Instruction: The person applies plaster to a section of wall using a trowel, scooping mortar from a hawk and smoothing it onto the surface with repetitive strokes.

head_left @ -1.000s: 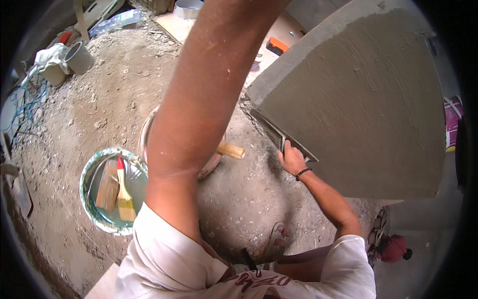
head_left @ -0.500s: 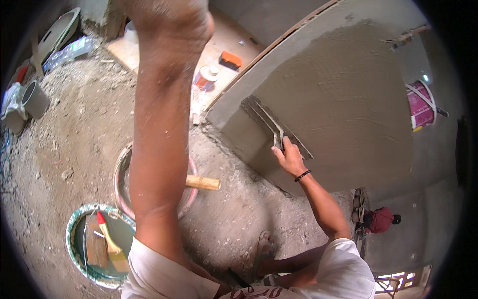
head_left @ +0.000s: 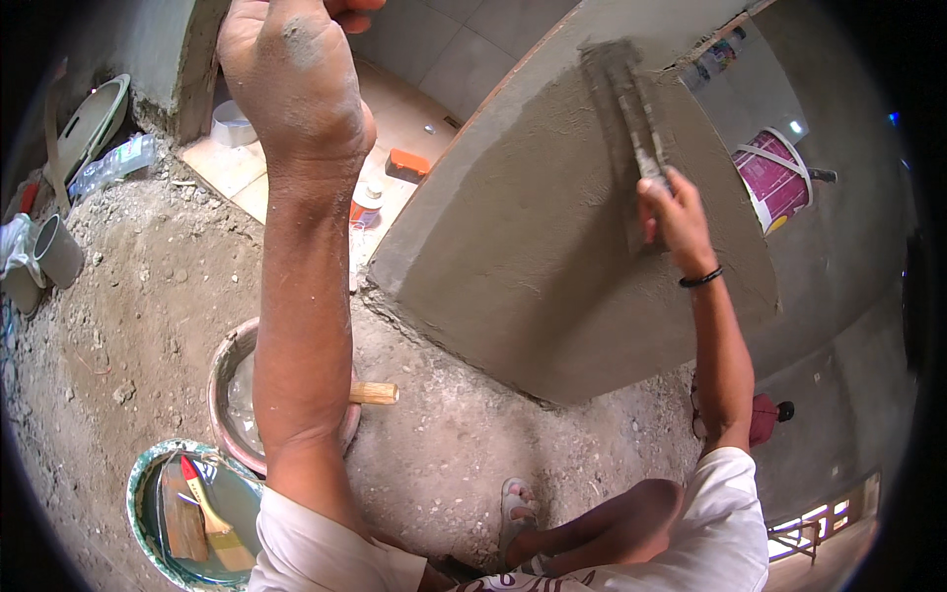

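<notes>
My right hand [head_left: 679, 222] is wrapped round the handle of a long steel plastering trowel [head_left: 619, 109]. Its blade lies against the damp grey plaster [head_left: 523, 227] of a low wall, near the upper edge. The blade looks slightly smeared by motion. My left hand [head_left: 296, 74] is raised at the top of the head view, cut off by the frame's edge. Its visible fingers are curled, and whatever they hold is out of sight. Dried mortar marks the back of that hand.
Below my left forearm stand a mortar tub [head_left: 232, 370] with a wooden handle [head_left: 375, 393] and a green-rimmed bucket [head_left: 138, 493] of water holding a brush [head_left: 212, 513]. A bottle [head_left: 365, 204] and an orange-topped box [head_left: 406, 165] sit on tiles. A purple bucket [head_left: 774, 183] and a person [head_left: 764, 419] are beyond the wall.
My right hand has moved the trowel up and to the right across the plaster. My left hand has come lower into view, showing more of its back and some fingers.
</notes>
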